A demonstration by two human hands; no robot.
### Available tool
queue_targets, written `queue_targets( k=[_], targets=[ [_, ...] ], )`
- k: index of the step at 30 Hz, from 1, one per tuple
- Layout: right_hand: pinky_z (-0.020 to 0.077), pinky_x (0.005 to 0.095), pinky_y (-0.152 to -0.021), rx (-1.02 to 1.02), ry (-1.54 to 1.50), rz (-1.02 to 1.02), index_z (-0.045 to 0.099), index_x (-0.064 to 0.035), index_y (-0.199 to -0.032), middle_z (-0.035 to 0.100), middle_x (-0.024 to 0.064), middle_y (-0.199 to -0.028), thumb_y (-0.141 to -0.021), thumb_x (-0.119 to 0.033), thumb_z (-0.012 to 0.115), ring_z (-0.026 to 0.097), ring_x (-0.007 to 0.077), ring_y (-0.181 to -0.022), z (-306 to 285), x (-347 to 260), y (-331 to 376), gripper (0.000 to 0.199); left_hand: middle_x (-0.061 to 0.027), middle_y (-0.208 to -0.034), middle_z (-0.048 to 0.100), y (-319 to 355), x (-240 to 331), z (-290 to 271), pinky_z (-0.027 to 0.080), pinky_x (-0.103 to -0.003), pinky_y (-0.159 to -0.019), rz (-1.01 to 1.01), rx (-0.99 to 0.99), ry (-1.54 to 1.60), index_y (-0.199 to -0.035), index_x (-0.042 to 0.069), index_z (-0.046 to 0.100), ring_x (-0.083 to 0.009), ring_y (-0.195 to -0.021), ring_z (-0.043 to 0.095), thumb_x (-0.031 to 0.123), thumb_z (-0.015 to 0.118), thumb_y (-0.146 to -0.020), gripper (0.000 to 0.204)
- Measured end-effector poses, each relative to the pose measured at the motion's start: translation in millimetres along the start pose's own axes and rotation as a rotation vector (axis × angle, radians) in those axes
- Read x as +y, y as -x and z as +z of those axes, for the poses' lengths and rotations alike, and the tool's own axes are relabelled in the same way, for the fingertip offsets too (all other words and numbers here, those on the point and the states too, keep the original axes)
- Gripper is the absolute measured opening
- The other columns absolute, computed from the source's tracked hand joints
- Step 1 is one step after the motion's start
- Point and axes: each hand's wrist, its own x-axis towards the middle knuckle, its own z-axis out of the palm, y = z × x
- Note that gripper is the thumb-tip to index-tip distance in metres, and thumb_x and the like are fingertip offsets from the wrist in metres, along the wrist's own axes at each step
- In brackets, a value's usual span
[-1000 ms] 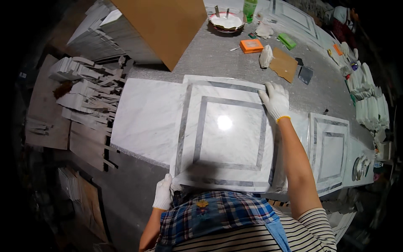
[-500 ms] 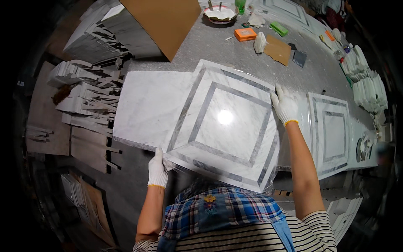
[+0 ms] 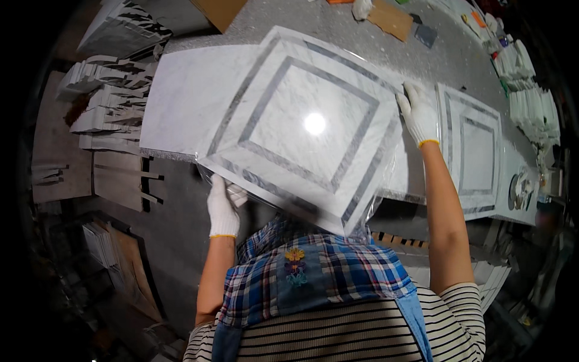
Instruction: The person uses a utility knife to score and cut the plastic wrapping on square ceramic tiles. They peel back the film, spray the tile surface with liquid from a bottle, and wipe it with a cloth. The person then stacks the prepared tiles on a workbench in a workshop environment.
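Note:
A large square marble tile (image 3: 289,120), white with two grey square bands, lies askew in front of me with a shiny clear film over it. Its near corner juts past the table edge toward my apron. My left hand (image 3: 222,210), in a white knitted glove, is closed at the tile's near left edge, some fingers tucked beneath. At the far right corner my right hand (image 3: 420,116), gloved alike, grips the edge, its fingertips partly hidden. Under the tile's left side a plain white slab (image 3: 187,96) shows.
Another banded tile (image 3: 479,148) lies to the right on the grey table (image 3: 289,23). Stacked white strips (image 3: 114,108) stand left, more white pieces (image 3: 531,114) at far right. Brown cardboard (image 3: 391,20) and a small grey square (image 3: 426,35) lie at the back.
The tile has turned slightly clockwise over the slab and shifted left, both hands staying at its edges. The whole view has tilted, so the table sits higher in the picture.

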Motion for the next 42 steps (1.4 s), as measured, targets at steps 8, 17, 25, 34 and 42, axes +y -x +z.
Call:
queue_targets(
  k=[8, 17, 25, 34, 42],
  targets=[
    [0.0484, 0.0467, -0.108, -0.067, 0.004, 0.009, 0.059, -0.013, -0.146, 0.061, 0.0158, -0.145, -0.105, -0.047, 0.052, 0.058, 0.0384, -0.13, -2.1, 8.6, 1.5, 0.054, -0.0224, -0.106, 0.074, 85.4, -56.5, 59.8, 0.066, -0.039, -0.069, -0.242, -0.288, 0.096, -0.126, -0.009, 0.058, -0.0298, -0.082, 0.076, 0.037, 0.051, -0.112, 0.049],
    [0.0513, 0.047, -0.101, -0.099, 0.027, 0.021, 0.062, -0.0155, -0.144, 0.062, 0.016, -0.143, -0.102, -0.052, 0.054, 0.066, 0.0392, -0.12, 4.1, 23.4, -7.8, 0.056, -0.0208, -0.095, 0.077, 64.2, -64.9, 48.7, 0.065, -0.039, -0.062, -0.128, -0.291, -0.184, -0.116, -0.007, 0.065, -0.0282, -0.074, 0.077, 0.033, 0.056, -0.109, 0.042],
    [0.053, 0.0474, -0.098, -0.096, -0.043, 0.051, 0.067, -0.0151, -0.136, 0.066, 0.0179, -0.135, -0.1, -0.049, 0.056, 0.067, 0.0395, -0.116, -8.2, 29.8, 19.8, 0.05, -0.0142, -0.077, 0.073, 42.9, -48.8, 50.2, 0.058, -0.036, -0.048, -0.025, -0.217, -0.232, -0.096, -0.002, 0.069, -0.0233, -0.056, 0.07, 0.031, 0.065, -0.104, 0.034],
    [0.0491, 0.0481, -0.105, 0.044, 0.167, -0.091, 0.057, -0.012, -0.148, 0.064, 0.0197, -0.14, -0.106, -0.044, 0.049, 0.062, 0.0391, -0.122, 6.1, 34.7, 61.0, 0.054, -0.0126, -0.079, 0.073, 31.8, -60.9, 49.8, 0.053, -0.033, -0.047, 0.066, -0.219, -0.102, -0.097, -0.001, 0.069, -0.02, -0.054, 0.066, 0.034, 0.067, -0.104, 0.035],
    [0.0346, 0.0495, -0.121, 0.012, 0.264, -0.263, 0.051, -0.0053, -0.152, 0.054, 0.0206, -0.152, -0.109, -0.046, 0.039, 0.049, 0.0386, -0.141, -31.7, -18.3, 116.3, 0.06, -0.0172, -0.112, 0.075, 90.2, -91.2, 55.6, 0.066, -0.039, -0.073, -0.068, -0.367, 0.016, -0.129, -0.009, 0.061, -0.0245, -0.087, 0.077, 0.031, 0.066, -0.105, 0.046]
  ],
)
